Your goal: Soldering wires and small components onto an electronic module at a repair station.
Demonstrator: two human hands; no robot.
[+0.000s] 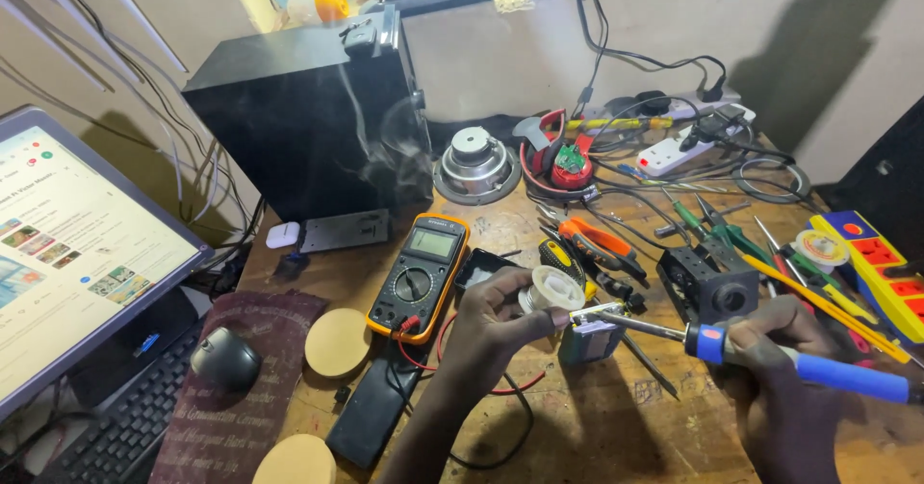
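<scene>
1. Blue-handled soldering iron (770, 354) in right hand (780, 369), long axis running right to left, tip at small part (589, 318).
2. Left hand (496, 325) pinches that part, just beside solder spool (551, 289).
3. Both hands closed, above table (597, 426).

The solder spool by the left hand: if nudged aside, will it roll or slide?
The solder spool looks small, so probably light. It lies flat on one flange, so a push likely slides it; tipped onto its round rim, it may roll. The left hand beside it might block it.
</scene>
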